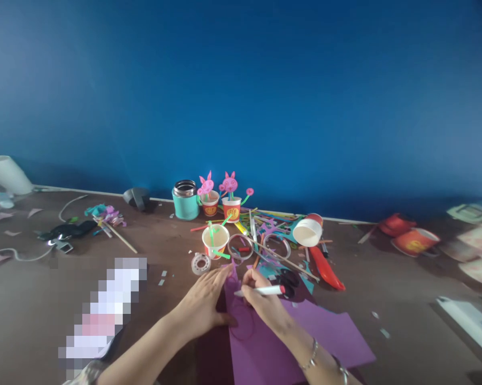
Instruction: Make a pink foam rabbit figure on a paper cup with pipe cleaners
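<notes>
The right hand (pixel 260 303) has its fingers curled closed around a white marker (pixel 269 290), its red end jutting right of them and its other end just left, toward the left hand (pixel 206 297). The left fingers lie extended, thumb spread, gripping nothing, at the edge of the purple paper (pixel 251 355), which stretches beneath and right of both hands' fingers. A tape roll (pixel 194 264) sits just beyond the left knuckles.

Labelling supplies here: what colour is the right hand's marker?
The marker is white with a red end; head view.
</notes>
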A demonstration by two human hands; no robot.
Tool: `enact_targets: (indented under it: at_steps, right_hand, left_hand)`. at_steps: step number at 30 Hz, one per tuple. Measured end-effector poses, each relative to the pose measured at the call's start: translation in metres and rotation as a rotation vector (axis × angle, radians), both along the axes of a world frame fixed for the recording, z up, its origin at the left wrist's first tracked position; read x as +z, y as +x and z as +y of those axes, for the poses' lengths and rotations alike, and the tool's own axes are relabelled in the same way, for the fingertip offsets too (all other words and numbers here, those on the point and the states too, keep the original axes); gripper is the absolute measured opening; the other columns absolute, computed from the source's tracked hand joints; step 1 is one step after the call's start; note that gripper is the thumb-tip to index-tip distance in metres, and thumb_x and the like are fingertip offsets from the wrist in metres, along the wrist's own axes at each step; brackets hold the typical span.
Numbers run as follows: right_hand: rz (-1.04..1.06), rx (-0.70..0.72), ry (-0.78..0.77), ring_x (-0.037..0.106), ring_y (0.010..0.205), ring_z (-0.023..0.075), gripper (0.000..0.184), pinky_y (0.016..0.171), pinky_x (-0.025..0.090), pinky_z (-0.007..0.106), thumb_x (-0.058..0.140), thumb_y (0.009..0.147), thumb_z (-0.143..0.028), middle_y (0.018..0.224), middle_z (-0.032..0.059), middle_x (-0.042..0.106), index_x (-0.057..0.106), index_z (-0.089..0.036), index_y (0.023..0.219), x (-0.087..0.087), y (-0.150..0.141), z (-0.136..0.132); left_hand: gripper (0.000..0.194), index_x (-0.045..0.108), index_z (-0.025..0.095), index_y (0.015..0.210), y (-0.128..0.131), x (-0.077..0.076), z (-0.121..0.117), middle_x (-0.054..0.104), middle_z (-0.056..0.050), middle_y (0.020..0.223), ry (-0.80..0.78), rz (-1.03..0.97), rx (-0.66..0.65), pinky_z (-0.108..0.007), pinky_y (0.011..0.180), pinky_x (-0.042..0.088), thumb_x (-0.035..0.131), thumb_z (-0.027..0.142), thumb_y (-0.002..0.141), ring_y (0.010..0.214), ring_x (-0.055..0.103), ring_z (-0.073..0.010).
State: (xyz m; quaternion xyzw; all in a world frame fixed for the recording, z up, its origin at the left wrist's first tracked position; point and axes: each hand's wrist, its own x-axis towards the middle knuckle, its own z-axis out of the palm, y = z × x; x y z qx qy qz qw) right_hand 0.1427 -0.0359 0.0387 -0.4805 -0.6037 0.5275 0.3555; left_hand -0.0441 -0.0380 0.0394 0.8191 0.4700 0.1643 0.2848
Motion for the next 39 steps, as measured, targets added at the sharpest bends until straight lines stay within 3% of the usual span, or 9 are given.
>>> enact_targets:
  at_steps: [4, 8, 12, 21, 39]
  right_hand:
    - [-0.096, -0.027, 0.074, 0.035, 0.052, 0.0099, 0.025, 0.050, 0.030, 0.023, 0.048, 0.082, -0.031, 0.054, -0.0070, 0.036, 0.037, -0.021, 0.061, -0.003, -0.002, 0.000]
    - [-0.135, -0.114, 0.158, 0.036, 0.052, 0.0097, 0.025, 0.050, 0.031, 0.023, 0.051, 0.080, -0.032, 0.055, -0.0067, 0.038, 0.038, -0.021, 0.062, -0.007, -0.003, -0.003]
    - [-0.179, -0.145, 0.142, 0.034, 0.051, 0.0096, 0.029, 0.050, 0.031, 0.023, 0.053, 0.078, -0.031, 0.051, -0.0069, 0.037, 0.035, -0.022, 0.058, -0.011, -0.003, -0.003]
    - [-0.169, -0.109, 0.039, 0.032, 0.048, 0.0084, 0.025, 0.046, 0.028, 0.021, 0.052, 0.074, -0.027, 0.050, -0.0074, 0.036, 0.034, -0.022, 0.057, -0.010, -0.004, -0.001]
    - [-0.240, -0.102, 0.056, 0.033, 0.048, 0.0090, 0.024, 0.046, 0.028, 0.021, 0.052, 0.073, -0.025, 0.049, -0.0076, 0.035, 0.034, -0.022, 0.056, -0.011, -0.004, 0.000]
  left_hand:
    - [0.087, 0.024, 0.024, 0.144, -0.004, 0.001, -0.001, 0.039, -0.013, 0.145, -0.023, -0.039, -0.008, -0.047, 0.108, 0.030, 0.071, 0.030, 0.071, 0.132, 0.036, -0.0277]
    - [0.096, 0.011, 0.025, 0.147, -0.004, 0.004, -0.002, 0.037, -0.014, 0.146, -0.054, -0.052, -0.015, -0.047, 0.107, 0.031, 0.071, 0.028, 0.071, 0.131, 0.037, -0.0276]
    - [0.100, 0.004, 0.025, 0.147, -0.003, 0.006, -0.002, 0.035, -0.015, 0.147, -0.074, -0.047, 0.001, -0.047, 0.107, 0.031, 0.070, 0.028, 0.073, 0.131, 0.037, -0.0285]
    - [0.096, 0.007, 0.026, 0.147, -0.003, 0.005, -0.001, 0.047, -0.013, 0.136, -0.040, -0.026, -0.006, -0.048, 0.106, 0.032, 0.069, 0.033, 0.074, 0.129, 0.040, -0.0308]
    - [0.101, 0.006, 0.026, 0.147, -0.004, 0.007, -0.002, 0.041, -0.012, 0.142, -0.059, 0.006, -0.002, -0.046, 0.108, 0.030, 0.073, 0.033, 0.072, 0.131, 0.038, -0.0298]
